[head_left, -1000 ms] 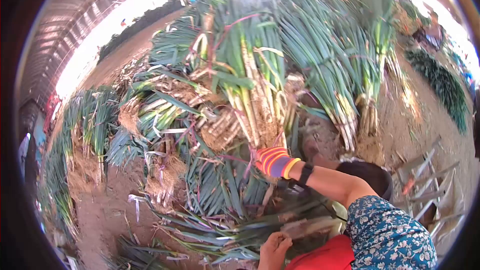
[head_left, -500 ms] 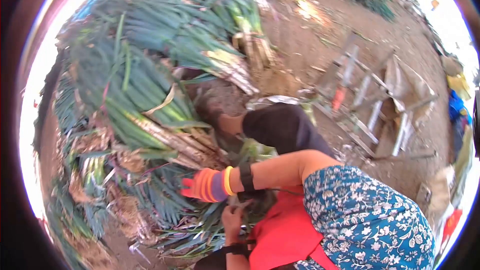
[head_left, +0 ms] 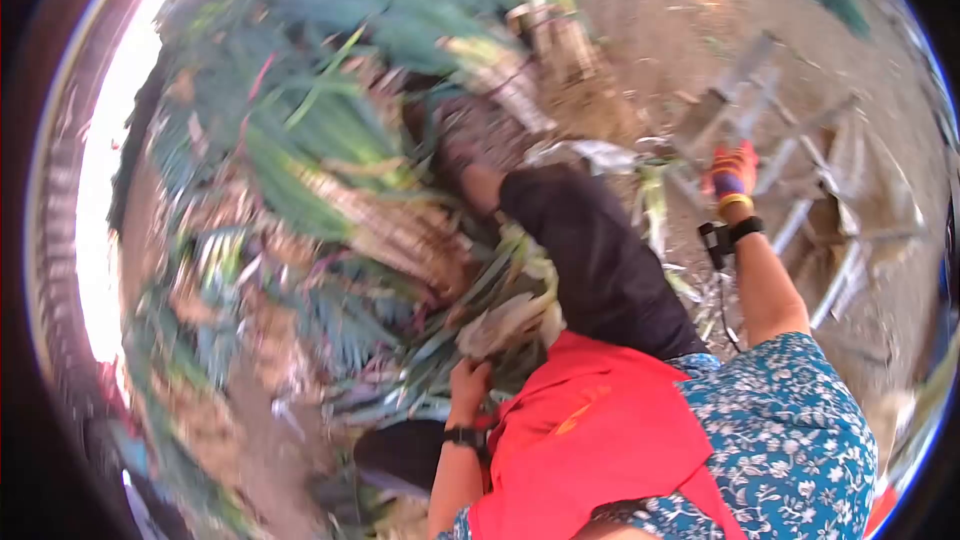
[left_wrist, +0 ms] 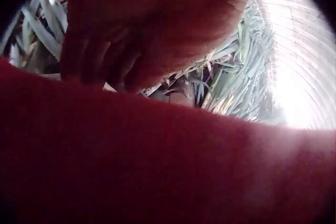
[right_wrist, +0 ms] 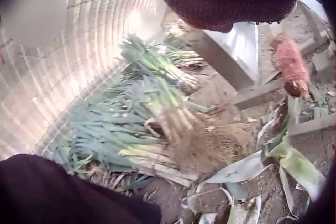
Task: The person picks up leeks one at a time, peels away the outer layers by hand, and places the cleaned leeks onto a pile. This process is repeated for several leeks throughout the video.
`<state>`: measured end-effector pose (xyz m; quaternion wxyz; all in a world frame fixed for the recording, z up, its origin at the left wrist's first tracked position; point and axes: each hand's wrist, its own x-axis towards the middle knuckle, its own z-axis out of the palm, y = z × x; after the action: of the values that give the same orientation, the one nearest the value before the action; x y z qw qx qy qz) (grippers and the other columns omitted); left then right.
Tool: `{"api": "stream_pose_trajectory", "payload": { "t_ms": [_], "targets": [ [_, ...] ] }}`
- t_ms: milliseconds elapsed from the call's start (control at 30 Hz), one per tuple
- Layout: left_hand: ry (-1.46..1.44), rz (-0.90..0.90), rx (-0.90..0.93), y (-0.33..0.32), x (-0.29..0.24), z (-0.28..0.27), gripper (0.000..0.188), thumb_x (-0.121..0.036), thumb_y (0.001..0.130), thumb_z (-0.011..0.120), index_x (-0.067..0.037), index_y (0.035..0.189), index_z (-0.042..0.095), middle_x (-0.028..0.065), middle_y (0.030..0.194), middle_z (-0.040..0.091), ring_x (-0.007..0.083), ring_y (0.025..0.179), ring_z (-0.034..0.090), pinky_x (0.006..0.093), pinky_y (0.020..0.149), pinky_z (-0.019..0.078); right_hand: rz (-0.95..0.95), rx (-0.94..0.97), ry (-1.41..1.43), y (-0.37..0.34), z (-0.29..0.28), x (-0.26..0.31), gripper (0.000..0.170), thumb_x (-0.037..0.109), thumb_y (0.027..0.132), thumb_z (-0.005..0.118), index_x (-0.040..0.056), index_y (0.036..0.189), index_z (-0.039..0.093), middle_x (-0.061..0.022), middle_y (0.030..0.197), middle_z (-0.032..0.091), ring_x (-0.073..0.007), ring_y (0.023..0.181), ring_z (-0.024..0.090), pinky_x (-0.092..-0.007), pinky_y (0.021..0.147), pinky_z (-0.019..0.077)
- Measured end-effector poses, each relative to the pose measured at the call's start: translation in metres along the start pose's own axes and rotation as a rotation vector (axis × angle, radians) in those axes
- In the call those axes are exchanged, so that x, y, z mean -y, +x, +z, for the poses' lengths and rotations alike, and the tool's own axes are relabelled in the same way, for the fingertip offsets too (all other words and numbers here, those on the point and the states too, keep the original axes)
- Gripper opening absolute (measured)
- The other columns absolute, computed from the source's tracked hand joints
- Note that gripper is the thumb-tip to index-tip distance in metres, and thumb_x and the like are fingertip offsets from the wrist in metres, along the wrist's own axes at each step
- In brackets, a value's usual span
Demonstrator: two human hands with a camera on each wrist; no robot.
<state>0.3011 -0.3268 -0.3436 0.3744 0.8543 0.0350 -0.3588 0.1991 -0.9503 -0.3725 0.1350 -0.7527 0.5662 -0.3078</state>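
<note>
In the head view my right hand (head_left: 732, 175), in a striped orange and purple glove, reaches over a metal frame (head_left: 795, 225) on the ground. A pink-wrapped handle (right_wrist: 291, 65) lies on the frame, apart from the glove in the right wrist view. That hand's fingers are blurred. My bare left hand (head_left: 468, 383) is low by my lap, its fingers loosely bent, close to pale leek husks (head_left: 500, 330). In the left wrist view red cloth hides its fingertips. A bundle of leeks (head_left: 385, 215) lies in front of my leg.
More leek bundles (head_left: 555, 25) lie at the back, with roots showing. My dark trouser leg (head_left: 590, 250) stands between the leeks and the frame. A red apron (head_left: 590, 430) covers my lap. Loose leaves (right_wrist: 294, 166) litter the soil.
My right hand has left the leek bundle and swung right to the metal frame. The head view has turned right and down. My left hand has stayed low near my lap.
</note>
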Motion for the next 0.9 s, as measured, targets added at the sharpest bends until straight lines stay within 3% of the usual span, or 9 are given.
{"api": "stream_pose_trajectory", "payload": {
  "t_ms": [67,200,300,367,500,533,700,800,900],
  "targets": [
    [-0.081,-0.009,0.051,-0.014,-0.032,0.002,0.018,-0.015,0.078,0.058,0.001,0.084,0.063,0.0076,0.063,0.061,0.0158,0.055,0.058,0.0293,0.05,0.0439,0.272,0.182,-0.285,0.007,-0.004,0.018,0.06,0.045,0.073,0.068,0.0063,0.114,0.048,-0.0191,0.115,0.055,-0.0339,0.102,0.057,-0.0431,0.082,0.0485],
    [-0.114,-0.012,-0.071,-0.024,-0.06,-0.003,0.019,-0.013,0.078,0.058,0.004,0.085,0.061,0.0082,0.064,0.061,0.0155,0.053,0.057,0.0293,0.05,0.0443,0.115,0.496,-0.429,0.058,0.094,-0.083,0.036,0.042,0.079,0.063,0.0062,0.085,0.062,-0.0169,0.082,0.066,-0.0345,0.088,0.063,-0.0414,0.076,0.0493],
    [-0.123,-0.009,-0.092,-0.022,-0.078,-0.01,0.019,-0.014,0.078,0.058,0.004,0.084,0.061,0.0089,0.065,0.062,0.0158,0.054,0.058,0.0293,0.051,0.0454,0.306,0.532,0.117,0.061,0.068,-0.083,0.034,0.037,0.082,0.06,0.0075,0.065,0.059,-0.0136,0.062,0.061,-0.0328,0.069,0.063,-0.0405,0.063,0.0485],
    [-0.117,-0.032,-0.104,-0.018,-0.092,-0.01,0.02,-0.014,0.078,0.058,0.005,0.084,0.061,0.0097,0.065,0.062,0.0165,0.056,0.059,0.0296,0.052,0.0461,0.85,0.813,1.292,0.054,0.041,-0.059,0.031,0.03,0.085,0.057,0.0094,0.062,0.053,-0.0057,0.057,0.053,-0.0239,0.052,0.053,-0.0345,0.047,0.0429],
    [-0.059,0.068,-0.097,0.013,-0.088,-0.008,0.018,-0.012,0.08,0.058,0.004,0.088,0.06,0.0093,0.072,0.062,0.0154,0.057,0.06,0.0281,0.052,0.0473,0.679,0.84,1.58,0.041,-0.014,-0.008,0.021,0.024,0.085,0.058,0.0105,0.07,0.053,-0.0039,0.062,0.056,-0.0221,0.053,0.054,-0.0333,0.049,0.044],
    [-0.073,0.066,-0.091,0.02,-0.093,-0.008,0.023,-0.013,0.08,0.059,0.005,0.094,0.061,0.0117,0.078,0.063,0.0167,0.063,0.062,0.0287,0.055,0.0485,0.776,0.493,1.422,0.02,-0.035,0.034,0.016,0.022,0.085,0.058,0.0086,0.078,0.056,-0.0048,0.066,0.057,-0.0205,0.053,0.054,-0.0316,0.05,0.0446],
    [0.283,0.372,-0.361,0.069,-0.077,-0.029,0.036,-0.012,0.075,0.061,0.007,0.106,0.059,0.0194,0.088,0.063,0.0194,0.069,0.062,0.0328,0.058,0.0481,0.279,0.116,1.102,-0.048,-0.104,0.111,0.021,0.02,0.086,0.057,0.0013,0.095,0.06,-0.0073,0.076,0.06,-0.0166,0.063,0.057,-0.029,0.055,0.047],
    [-0.676,-0.113,-0.325,0.123,-0.047,-0.044,0.06,-0.007,0.083,0.06,0.0,0.135,0.031,0.0157,0.092,0.057,0.0203,0.063,0.057,0.0323,0.046,0.0416,-0.164,0.407,1.002,-0.087,-0.162,0.215,0.019,0.017,0.085,0.056,0.0012,0.096,0.058,-0.0088,0.082,0.059,-0.0167,0.068,0.057,-0.0282,0.057,0.0473],
    [-0.903,-0.312,-0.261,0.127,-0.074,-0.057,0.067,-0.009,0.088,0.056,-0.001,0.142,0.017,0.0196,0.113,0.049,0.0234,0.074,0.06,0.0359,0.054,0.0487,0.08,0.914,1.098,-0.128,-0.157,0.282,0.018,0.016,0.086,0.055,0.0021,0.096,0.054,-0.0017,0.082,0.058,-0.0104,0.062,0.051,-0.023,0.057,0.0406]
  ]
}}
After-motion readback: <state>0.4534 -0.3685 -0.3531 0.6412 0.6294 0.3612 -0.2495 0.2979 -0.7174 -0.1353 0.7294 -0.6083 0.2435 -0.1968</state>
